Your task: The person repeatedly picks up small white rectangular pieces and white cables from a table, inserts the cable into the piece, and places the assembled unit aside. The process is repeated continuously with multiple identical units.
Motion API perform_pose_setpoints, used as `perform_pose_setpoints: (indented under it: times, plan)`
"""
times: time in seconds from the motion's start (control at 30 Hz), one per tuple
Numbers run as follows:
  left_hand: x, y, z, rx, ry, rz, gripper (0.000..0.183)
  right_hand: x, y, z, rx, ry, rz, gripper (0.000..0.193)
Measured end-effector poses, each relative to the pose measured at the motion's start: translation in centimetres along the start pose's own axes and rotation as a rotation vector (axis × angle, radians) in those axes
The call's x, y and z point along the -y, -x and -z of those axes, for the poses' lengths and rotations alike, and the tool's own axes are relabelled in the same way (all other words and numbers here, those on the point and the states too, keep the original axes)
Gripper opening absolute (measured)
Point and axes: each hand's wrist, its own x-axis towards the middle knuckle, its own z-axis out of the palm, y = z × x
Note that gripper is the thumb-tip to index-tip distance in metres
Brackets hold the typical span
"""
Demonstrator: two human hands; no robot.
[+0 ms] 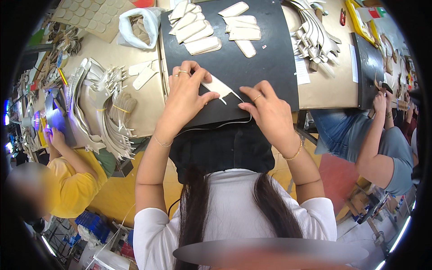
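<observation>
A flat white piece (218,86), like leather or board, lies on the black work mat (270,58). Its right end has a jagged edge and narrow pointed strips. My left hand (190,87) holds it, with the thumb at the lower edge and the fingers on the upper left. My right hand (270,108) is by the right-hand strip's tip, its thumb and index finger curled but apart. A thin pale cord (216,126) runs along the mat's near edge. Farther up the mat lie stacked cream rounded strips (195,33) and a smaller cream stack (243,28).
On the left are bundled curved strips (108,112), loose white pieces (144,74) and a white plastic bag (138,29) of parts. More curved strips (317,36) and a yellow tray (362,20) are at the right. Co-workers sit on both sides, one in a yellow shirt (74,184).
</observation>
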Motion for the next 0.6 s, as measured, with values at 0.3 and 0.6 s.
perform_pose_setpoints:
  times: [0.3,0.6]
  plan:
    - [-0.1,0.3,-0.1,-0.002,0.040,0.023,0.049,0.3,0.3,-0.7,-0.135,-0.251,-0.051,0.033]
    - [-1.5,2.0,0.4,0.025,0.507,0.180,0.028,1.6,0.7,0.9,-0.007,-0.262,-0.139,0.031]
